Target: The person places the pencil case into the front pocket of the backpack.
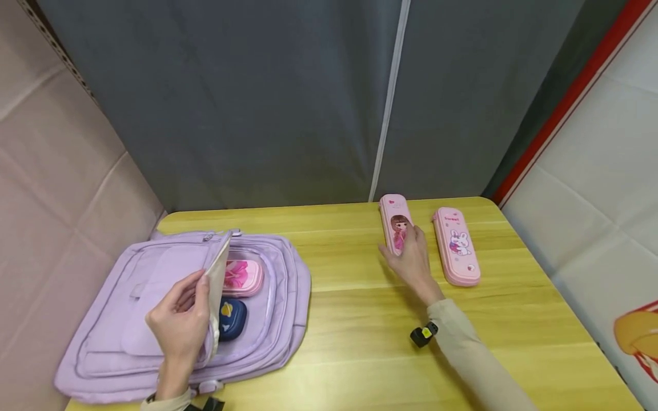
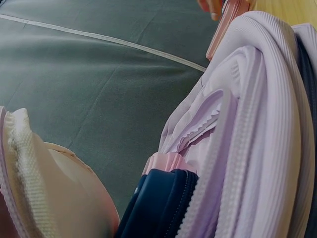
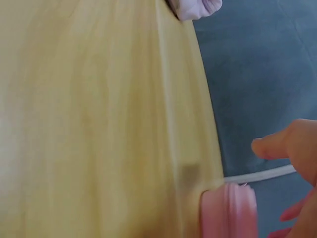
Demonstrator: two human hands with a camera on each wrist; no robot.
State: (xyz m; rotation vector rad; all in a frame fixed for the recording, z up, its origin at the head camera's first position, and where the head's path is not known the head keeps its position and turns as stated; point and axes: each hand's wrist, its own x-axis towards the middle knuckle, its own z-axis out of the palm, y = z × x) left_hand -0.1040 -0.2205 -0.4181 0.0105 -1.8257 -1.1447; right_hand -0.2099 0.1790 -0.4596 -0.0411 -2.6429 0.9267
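My left hand (image 1: 180,319) pinches the edge of the front pocket flap (image 1: 220,268) of a lilac backpack (image 1: 295,279) and holds it up. Inside the opened pocket lie a pink case (image 1: 252,278) with a flower-like print and a small navy case (image 1: 234,321) with a planet picture; the navy one (image 2: 158,203) also shows in the left wrist view. Over the lower end of a pink pencil case (image 1: 393,206) with a doll-like girl on its lid, my right hand (image 1: 415,264) has thumb and fingers spread. In the right wrist view, a gap separates the thumb from the case (image 3: 228,213).
Right of that hand lies another pink pencil case (image 1: 458,248) with a rabbit print. Everything rests on a yellow wood-grain table (image 1: 349,342). A dark grey curtain (image 1: 257,114) hangs behind the far edge, and pale cloth walls (image 1: 606,171) flank the sides.
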